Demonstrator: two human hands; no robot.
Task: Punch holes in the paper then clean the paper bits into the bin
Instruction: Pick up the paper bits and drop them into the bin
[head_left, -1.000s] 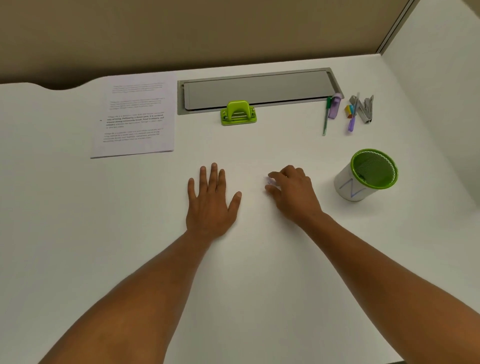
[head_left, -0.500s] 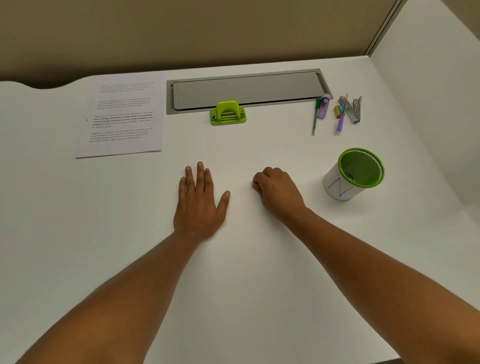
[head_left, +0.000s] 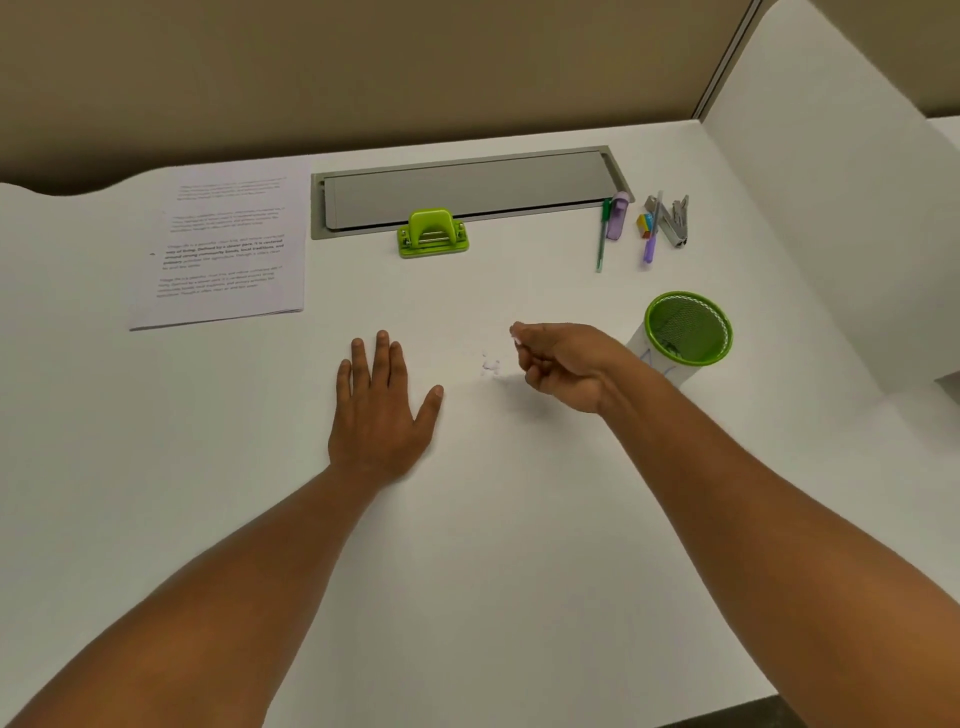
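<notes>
desk: smooth matt white | bin: green metal mesh | punch: glossy green plastic | paper: matt printed sheet | tray: matt grey cover

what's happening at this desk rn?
A person is clearing punched paper bits off a white desk. The right hand is raised, pinching a few bits, with the green-rimmed bin just to its right. The left hand lies flat. More bits remain between them. The green hole punch and paper sit behind.
</notes>
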